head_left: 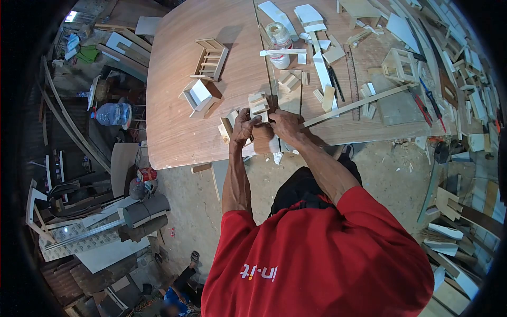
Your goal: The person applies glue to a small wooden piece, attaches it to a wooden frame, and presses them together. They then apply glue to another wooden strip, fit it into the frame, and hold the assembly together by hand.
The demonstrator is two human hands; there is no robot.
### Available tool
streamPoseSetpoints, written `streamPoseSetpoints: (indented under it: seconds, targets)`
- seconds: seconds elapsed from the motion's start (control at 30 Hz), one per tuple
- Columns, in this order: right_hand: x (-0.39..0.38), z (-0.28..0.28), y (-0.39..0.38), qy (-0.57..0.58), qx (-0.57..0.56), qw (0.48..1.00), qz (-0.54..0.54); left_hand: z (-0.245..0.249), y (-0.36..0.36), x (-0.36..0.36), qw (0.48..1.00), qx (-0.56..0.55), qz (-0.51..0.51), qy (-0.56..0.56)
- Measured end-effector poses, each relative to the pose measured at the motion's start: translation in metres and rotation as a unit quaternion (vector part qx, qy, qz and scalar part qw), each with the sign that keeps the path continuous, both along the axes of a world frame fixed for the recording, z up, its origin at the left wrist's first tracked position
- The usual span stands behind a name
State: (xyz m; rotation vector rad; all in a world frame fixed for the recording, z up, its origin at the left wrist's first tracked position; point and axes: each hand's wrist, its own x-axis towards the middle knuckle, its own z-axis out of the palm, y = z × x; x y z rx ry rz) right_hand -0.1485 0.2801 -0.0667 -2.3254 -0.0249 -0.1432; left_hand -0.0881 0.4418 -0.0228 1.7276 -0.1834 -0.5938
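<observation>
Near the front edge of the wooden table [174, 132], a small stepped wooden piece [258, 104] is between my two hands. My left hand [244, 127] is closed on its lower left side, with the fingers bent around it. At its right side, my right hand [285, 126] has its fingertips pressed against the piece. Small wooden blocks [226, 129] lie beside my left hand. Behind the held piece, more small blocks [290, 81] rest on the table. The contact between my fingers and the piece is partly hidden.
A slatted wooden model [210, 59] and a white-lined box [199, 97] stand at the left. Behind are a glue bottle [279, 45] and white strips. A long wooden strip [359, 106] crosses the right side, near pliers [421, 108] and a small frame [400, 64].
</observation>
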Motion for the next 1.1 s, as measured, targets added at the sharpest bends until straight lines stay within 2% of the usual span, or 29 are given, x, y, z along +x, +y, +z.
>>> streamPoseSetpoints:
  seconds: [0.23, 0.3, 0.43, 0.5, 0.63, 0.7, 0.9, 1.1]
  targets:
    - [0.002, 0.002, -0.001, 0.007, 0.004, 1.000, 0.008, 0.001, 0.001, 0.000, 1.000, 0.014, -0.006, 0.010]
    - [0.002, 0.001, -0.001, 0.011, 0.006, 1.000, 0.010, -0.001, 0.001, -0.001, 0.999, -0.033, -0.005, -0.003]
    - [0.003, -0.004, -0.001, 0.019, 0.013, 1.000, 0.012, -0.004, 0.003, 0.002, 0.999, -0.032, -0.004, -0.001]
    - [0.003, -0.002, -0.002, 0.018, 0.013, 1.000, 0.013, -0.003, 0.006, 0.002, 0.996, -0.060, -0.048, -0.049]
    - [0.002, 0.001, -0.003, 0.005, 0.018, 1.000, 0.021, -0.007, 0.006, 0.003, 0.998, -0.045, -0.024, -0.023]
    - [0.003, -0.001, -0.003, -0.004, 0.024, 0.999, 0.020, -0.009, 0.005, 0.006, 1.000, 0.026, -0.001, 0.006]
    - [0.004, -0.002, -0.003, -0.010, 0.027, 0.999, 0.020, -0.011, 0.004, 0.006, 0.999, -0.029, -0.011, -0.014]
    - [0.004, 0.002, -0.004, 0.011, 0.025, 0.999, 0.030, -0.006, 0.006, 0.007, 1.000, -0.014, -0.022, 0.000]
